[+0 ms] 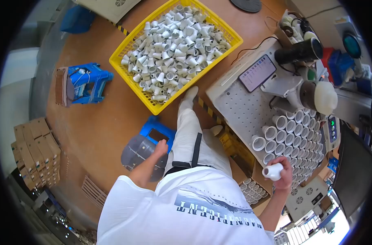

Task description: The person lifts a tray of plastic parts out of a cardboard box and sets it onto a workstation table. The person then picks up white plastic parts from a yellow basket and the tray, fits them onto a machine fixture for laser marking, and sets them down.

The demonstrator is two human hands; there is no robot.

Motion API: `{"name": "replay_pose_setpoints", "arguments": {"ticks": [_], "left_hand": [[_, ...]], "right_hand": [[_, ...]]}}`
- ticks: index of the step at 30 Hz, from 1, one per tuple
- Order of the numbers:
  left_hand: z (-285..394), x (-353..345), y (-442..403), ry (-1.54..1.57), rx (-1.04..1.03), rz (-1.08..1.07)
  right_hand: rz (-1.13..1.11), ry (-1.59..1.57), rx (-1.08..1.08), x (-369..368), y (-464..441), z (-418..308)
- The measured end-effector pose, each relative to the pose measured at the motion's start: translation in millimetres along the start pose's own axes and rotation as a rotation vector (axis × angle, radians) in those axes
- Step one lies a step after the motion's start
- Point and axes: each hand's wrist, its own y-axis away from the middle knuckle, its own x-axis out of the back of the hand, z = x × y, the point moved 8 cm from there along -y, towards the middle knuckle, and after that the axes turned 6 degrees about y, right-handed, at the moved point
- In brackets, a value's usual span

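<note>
the right hand (285,173) is closed on a white cup (272,172), lower right of the frame, beside the rows of cups (280,136); a light side grip, clear of its rim, seems best. the left hand (161,148), well apart near centre, curls by the stool (137,153), its hold impossible to tell.

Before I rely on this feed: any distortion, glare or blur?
Head view, edges: strong fisheye curving, black corners; head view, lower right: glare washes a bright patch out to white; head view, right side: the white piece in the right hand looks fairly sharp, but text on the phone is too small to read.
</note>
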Motion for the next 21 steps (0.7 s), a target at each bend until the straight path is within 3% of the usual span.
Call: {"name": "replay_pose_setpoints", "arguments": {"ticks": [5, 7, 15, 17, 19, 20, 21], "left_hand": [[-20, -22, -48, -0.077, -0.060, -0.138], [-44, -43, -69, -0.171, -0.176, -0.247], [-153, -94, -128, -0.555, -0.139, -0.509], [-178, -118, -127, -0.635, -0.169, -0.585], [-188, -140, -130, -0.688, -0.216, -0.622], [-195, -149, -133, -0.681, -0.175, -0.656], [-200, -156, -136, -0.673, -0.132, -0.692]], "right_hand": [[-0.094, -0.013, -0.188, -87, -34, 47], [-0.080, 0.004, -0.247, -105, -57, 70], [-0.310, -0.159, -0.498, -167, -159, 175], [-0.295, 0.038, -0.347, -186, -187, 163], [-0.342, 0.210, 0.099, -198, -213, 128], [-0.507, 0.291, 0.277, -193, -218, 109], [-0.447, 0.410, 0.370, -206, -237, 76]]}}
